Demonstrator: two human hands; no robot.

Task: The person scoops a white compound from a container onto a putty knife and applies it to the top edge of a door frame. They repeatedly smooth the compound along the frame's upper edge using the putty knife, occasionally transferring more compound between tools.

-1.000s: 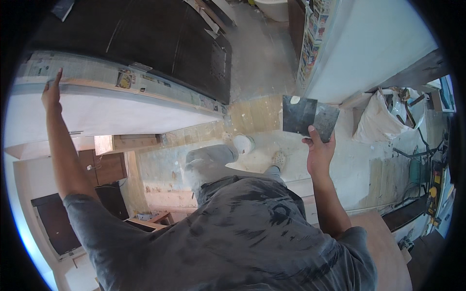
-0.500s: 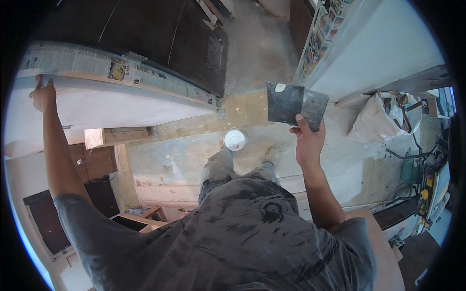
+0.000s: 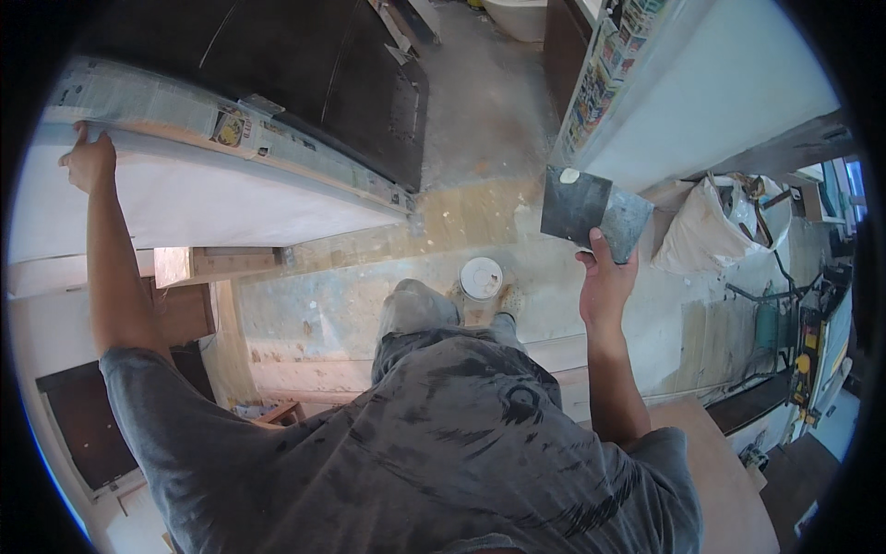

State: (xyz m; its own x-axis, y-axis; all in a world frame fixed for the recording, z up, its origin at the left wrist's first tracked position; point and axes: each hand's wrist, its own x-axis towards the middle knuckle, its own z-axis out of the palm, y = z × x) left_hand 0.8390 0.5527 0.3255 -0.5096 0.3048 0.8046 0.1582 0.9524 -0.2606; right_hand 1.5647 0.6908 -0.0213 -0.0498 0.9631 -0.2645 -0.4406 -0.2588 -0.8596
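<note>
My left hand is raised at the far left, its index finger and thumb apart, the fingertips at the top edge of a white wall panel. Newspaper masking runs along just above that edge. In my right hand I grip two flat dark putty blades, overlapping and fanned out, between thumb and fingers. A small white dab of putty sits on the upper left corner of one blade. Below and between my hands, a round white bucket stands on the floor by my feet.
A dark panel lies beyond the newspaper strip. Another white wall with newspaper masking rises at the upper right. A white sack of debris stands at right, near metal bars and a green bottle. A wooden box frame sits at left.
My body and view have shifted, so the bucket appears farther right, by my right foot. The right hand with the blades has moved right. My left hand has slid slightly along the wall edge.
</note>
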